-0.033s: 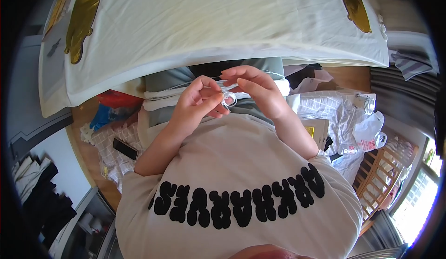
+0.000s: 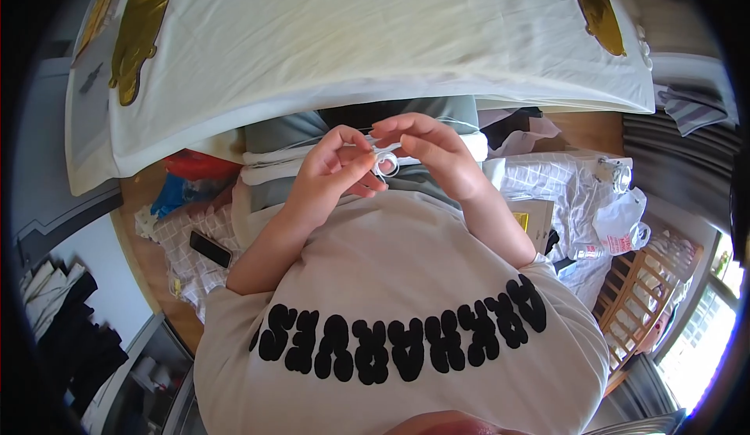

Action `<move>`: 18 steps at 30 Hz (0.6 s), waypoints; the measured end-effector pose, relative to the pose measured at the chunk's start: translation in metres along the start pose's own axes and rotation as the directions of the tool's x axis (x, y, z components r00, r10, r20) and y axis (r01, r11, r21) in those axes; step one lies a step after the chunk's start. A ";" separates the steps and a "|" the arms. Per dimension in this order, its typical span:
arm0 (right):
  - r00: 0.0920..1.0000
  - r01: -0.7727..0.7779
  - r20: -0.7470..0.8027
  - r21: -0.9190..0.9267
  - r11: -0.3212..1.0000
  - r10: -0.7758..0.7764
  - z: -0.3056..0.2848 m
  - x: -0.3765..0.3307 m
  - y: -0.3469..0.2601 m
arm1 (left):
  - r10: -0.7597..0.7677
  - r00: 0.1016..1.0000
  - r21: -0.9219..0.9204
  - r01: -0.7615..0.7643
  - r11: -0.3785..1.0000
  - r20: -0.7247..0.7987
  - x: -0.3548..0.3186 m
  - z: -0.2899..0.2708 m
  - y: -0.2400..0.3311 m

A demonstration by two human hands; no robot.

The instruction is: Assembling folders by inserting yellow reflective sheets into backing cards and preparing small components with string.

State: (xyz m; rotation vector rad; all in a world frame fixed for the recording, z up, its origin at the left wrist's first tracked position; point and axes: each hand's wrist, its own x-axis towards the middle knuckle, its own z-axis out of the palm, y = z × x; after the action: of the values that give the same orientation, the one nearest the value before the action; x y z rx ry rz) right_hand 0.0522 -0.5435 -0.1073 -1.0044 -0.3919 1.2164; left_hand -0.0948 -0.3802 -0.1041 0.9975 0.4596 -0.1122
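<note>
A small coil of thin white cord (image 2: 387, 165) hangs between my two hands, above my lap. My left hand (image 2: 328, 171) is closed on the coil, its thumb and forefinger pinching it. Close by on the right, my right hand (image 2: 437, 154) has curved fingers, the thumb lying near their undersides. A thin white strand shows behind its knuckles and more strands run between the hands, so it seems to grip the cord; its exact hold is partly hidden. Below the hands, a folded white cloth (image 2: 269, 158) lies across my legs.
A table with a cream cloth (image 2: 351, 37) stands just ahead, gold foil shapes (image 2: 141, 41) at its sides. On the left, a black phone (image 2: 210, 250) lies on checked fabric, near red and blue bags (image 2: 195, 171). At right are a plastic bag (image 2: 621, 220) and a wooden rack (image 2: 637, 298).
</note>
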 end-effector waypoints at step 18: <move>0.980 0.081 -0.175 -0.053 0.995 -0.089 0.017 0.002 0.015 | 0.427 0.903 0.174 -0.414 0.893 -0.041 0.007 -0.007 -0.023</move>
State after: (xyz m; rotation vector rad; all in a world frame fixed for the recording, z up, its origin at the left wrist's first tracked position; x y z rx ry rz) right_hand 0.0318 -0.5342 -0.1108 -1.1153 -0.3208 1.0358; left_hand -0.0975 -0.3863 -0.1283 1.2453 0.2986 0.2868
